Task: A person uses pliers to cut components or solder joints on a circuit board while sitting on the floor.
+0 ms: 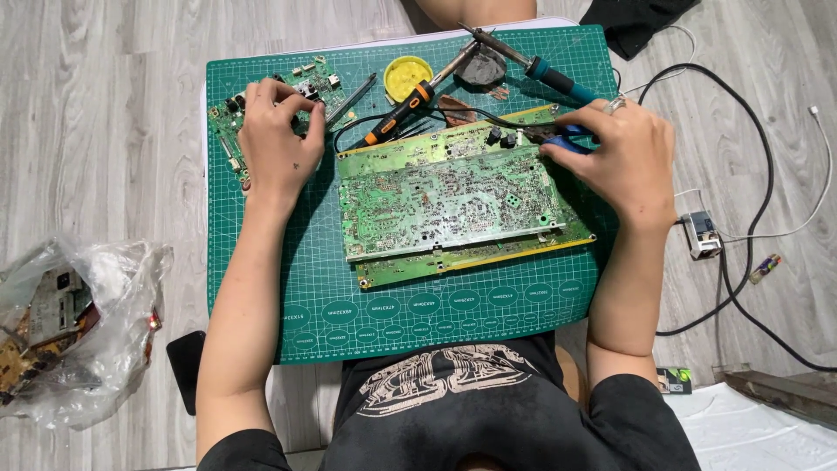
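A green cutting mat [261, 288] lies on a pale wood floor, with the person seated at its near edge. Two large green circuit boards [453, 205] lie stacked in the middle of the mat, solder side up, the upper one slightly askew over the lower.

The left hand [275, 144] rests at the far left corner of the mat, its fingers curled down onto a small green circuit board [228, 122]; whether they pinch it or only press on it cannot be told. The right hand [623, 157] sits at the far right edge of the large boards, fingers closed around a blue-handled tool [567, 138] whose tip meets the board's edge.

Beyond the boards lie an orange-and-black soldering iron [405, 105], a teal-handled iron [545, 71] and a round yellow tin [408, 77], open, its contents yellowish and unclear.

On the floor at the near left, a crumpled clear plastic bag [113, 349] holds more circuit boards. Black and white cables [750, 218] trail on the right.
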